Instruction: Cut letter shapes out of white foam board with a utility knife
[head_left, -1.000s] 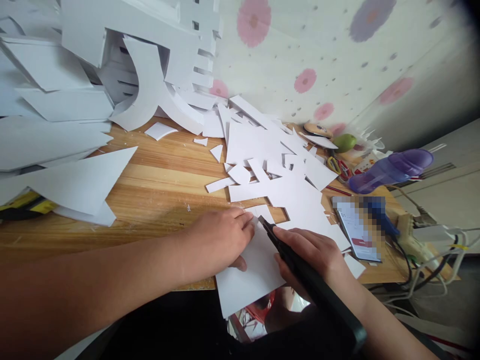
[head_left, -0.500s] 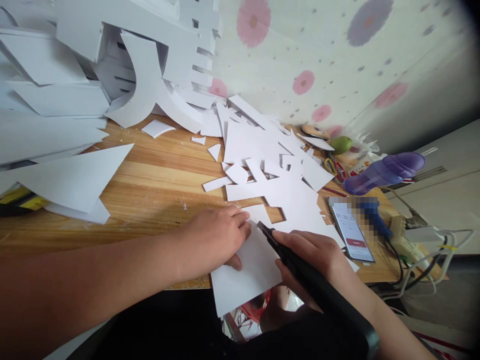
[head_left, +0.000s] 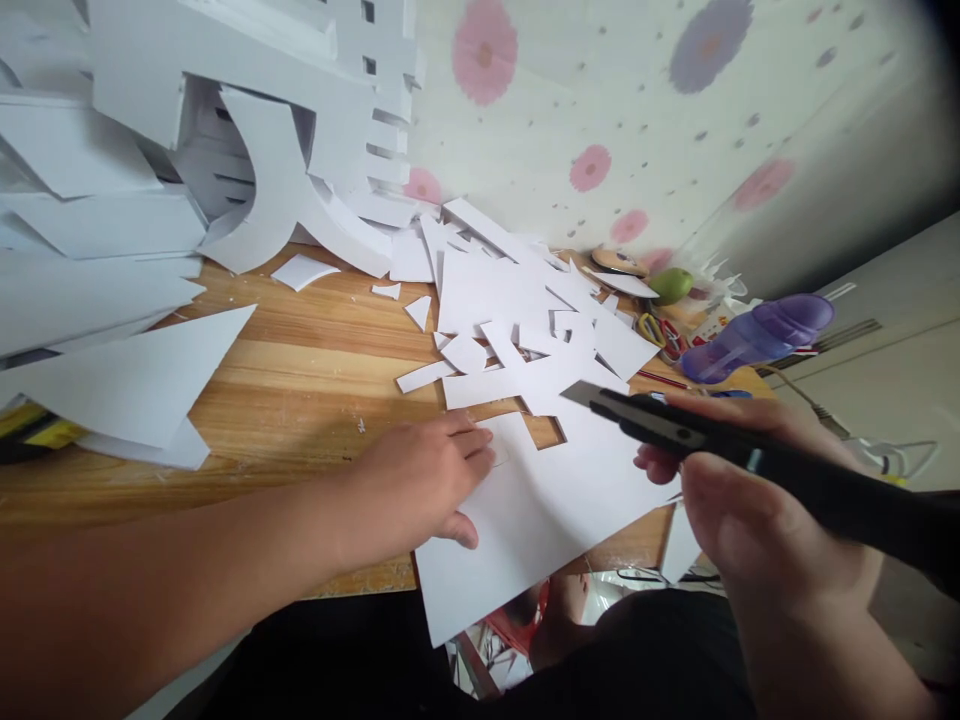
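Note:
My left hand (head_left: pixel 424 475) lies with its fingers stretched out over the left edge of a white foam board sheet (head_left: pixel 547 520). The sheet has notches cut along its far left side, and its near corner juts past the table edge. My right hand (head_left: pixel 780 520) is wrapped around a black utility knife (head_left: pixel 697 435), raised above the right part of the sheet. The knife's blade is out and points left, apart from the board. Faint lines on the sheet show beside my left fingertips.
White board offcuts (head_left: pixel 495 290) cover the back of the wooden table (head_left: pixel 330 350). A large white board model (head_left: pixel 322 110) stands at the back left, near stacked white pieces (head_left: pixel 112 380). Scissors (head_left: pixel 671 340), a green fruit (head_left: pixel 671 286) and a purple bottle (head_left: pixel 757 335) are at the right.
My right hand has lifted the knife off the sheet and moved it right and up, turning it flatter. My left hand has stayed nearly in place on the sheet.

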